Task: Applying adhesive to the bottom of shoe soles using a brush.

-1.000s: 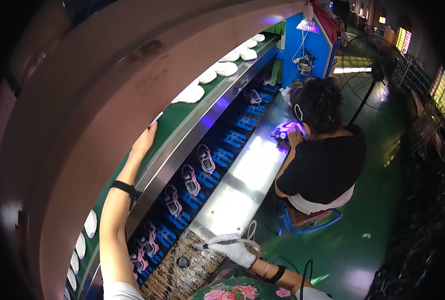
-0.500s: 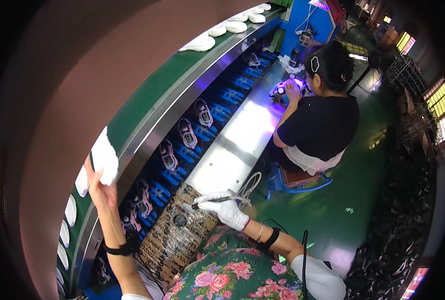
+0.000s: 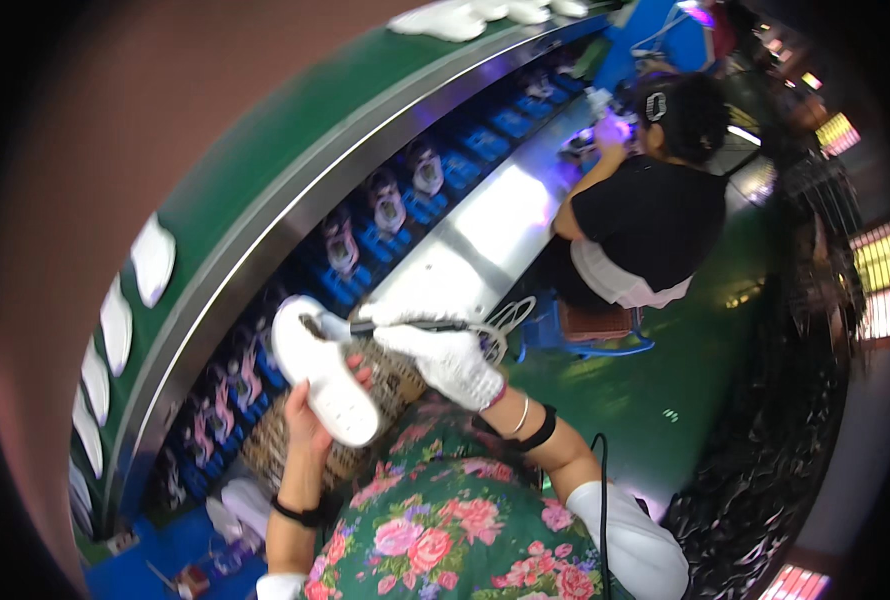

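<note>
L hand (image 3: 308, 428), bare, is gripping a white shoe sole (image 3: 330, 385) at ctr-left of frame, holding it by both long edges, prob. b/c that's leaving the broad face free. Sole is slanting, w/ its upper end lying close to R hand's tool. R hand (image 3: 445, 360), white-gloved, is closing round a slim dark tool (image 3: 420, 326) w/ a pale tip, mid-frame; tip is sitting at the sole's upper end, can't tell if it's touching. Grip is looking pen-like, prob. for fine control. Pale tube loops (image 3: 510, 325) are hanging just R of the glove. More white soles (image 3: 153, 260) are lying in a row on the green belt (image 3: 255, 150), L side of frame, likely for easy pickup. Shoe uppers (image 3: 387, 205) are sitting on blue holders (image 3: 425, 209) btwn belt & metal bench (image 3: 505, 220), prob. to keep them apart. Co-worker (image 3: 650, 215) in black, upper R, is sitting beside the bench.
</note>
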Motion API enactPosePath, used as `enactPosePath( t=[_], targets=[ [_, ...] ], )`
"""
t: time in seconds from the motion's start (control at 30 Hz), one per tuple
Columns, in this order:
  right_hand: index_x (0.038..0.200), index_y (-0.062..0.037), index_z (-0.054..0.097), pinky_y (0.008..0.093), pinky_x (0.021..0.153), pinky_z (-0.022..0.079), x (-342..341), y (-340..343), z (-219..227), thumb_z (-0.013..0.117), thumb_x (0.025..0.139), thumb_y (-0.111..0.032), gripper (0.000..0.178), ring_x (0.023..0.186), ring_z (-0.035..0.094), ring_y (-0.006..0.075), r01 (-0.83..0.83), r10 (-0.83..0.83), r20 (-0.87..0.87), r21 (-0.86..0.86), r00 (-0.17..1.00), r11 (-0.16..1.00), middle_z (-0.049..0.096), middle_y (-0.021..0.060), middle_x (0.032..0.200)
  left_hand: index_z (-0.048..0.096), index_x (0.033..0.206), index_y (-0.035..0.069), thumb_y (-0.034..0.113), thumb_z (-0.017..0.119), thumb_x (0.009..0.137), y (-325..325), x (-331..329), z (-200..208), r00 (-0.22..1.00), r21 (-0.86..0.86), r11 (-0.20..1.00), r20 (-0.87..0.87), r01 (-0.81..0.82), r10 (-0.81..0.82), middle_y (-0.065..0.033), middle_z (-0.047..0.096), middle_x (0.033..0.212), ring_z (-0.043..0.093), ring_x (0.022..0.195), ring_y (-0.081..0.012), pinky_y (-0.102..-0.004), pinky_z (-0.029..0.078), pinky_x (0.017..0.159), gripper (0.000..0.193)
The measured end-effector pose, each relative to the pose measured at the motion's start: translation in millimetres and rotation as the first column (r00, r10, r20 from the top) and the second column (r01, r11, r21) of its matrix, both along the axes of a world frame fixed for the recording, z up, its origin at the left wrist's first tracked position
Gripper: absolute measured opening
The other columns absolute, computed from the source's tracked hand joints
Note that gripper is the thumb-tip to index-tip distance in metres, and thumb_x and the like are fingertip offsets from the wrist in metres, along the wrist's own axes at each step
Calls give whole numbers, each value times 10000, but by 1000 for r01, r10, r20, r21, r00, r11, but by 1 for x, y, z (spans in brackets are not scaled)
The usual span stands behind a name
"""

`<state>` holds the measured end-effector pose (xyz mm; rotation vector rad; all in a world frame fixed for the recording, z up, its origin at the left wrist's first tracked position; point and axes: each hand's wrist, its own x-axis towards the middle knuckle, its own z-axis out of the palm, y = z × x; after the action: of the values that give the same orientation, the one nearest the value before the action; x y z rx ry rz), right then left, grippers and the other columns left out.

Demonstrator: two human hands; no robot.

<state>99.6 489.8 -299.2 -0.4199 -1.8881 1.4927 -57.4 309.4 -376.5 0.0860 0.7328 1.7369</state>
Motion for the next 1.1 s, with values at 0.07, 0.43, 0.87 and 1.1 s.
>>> enactPosePath(
  t=[0.07,0.43,0.87,1.1],
  targets=[
    [1088,38,705,302,937,534,-1,1,11,680,866,46,223,1033,669,174,-63,59,51,85,997,994,716,118,1108,364,1477,6,784,402,862,13,4,-8,959,166,986,282,-6,-41,-287,552,1320,590,1153,-451,-580,413,1060,992],
    [1061,6,735,327,788,582,-16,0,25,773,763,-38,304,864,728,213,-99,110,-63,166,992,981,751,127,981,540,1331,57,834,250,878,39,32,52,892,187,953,430,-240,140,-174,646,1163,631,1048,-326,-473,469,996,945],
    [1024,-59,756,349,801,557,-17,-31,26,766,726,-34,299,880,708,266,-214,278,-66,480,958,851,737,114,1031,355,1487,90,846,188,876,35,49,31,970,-162,956,-23,-243,242,-130,512,1414,550,1258,-282,-431,478,1040,987],
    [995,-36,755,345,793,562,-26,-16,12,754,745,-18,251,871,717,232,-54,144,-138,515,980,855,749,117,988,340,1506,105,829,219,888,33,40,34,981,-36,981,23,-191,192,-120,504,1431,528,1277,-283,-452,430,1082,960]
  ],
)
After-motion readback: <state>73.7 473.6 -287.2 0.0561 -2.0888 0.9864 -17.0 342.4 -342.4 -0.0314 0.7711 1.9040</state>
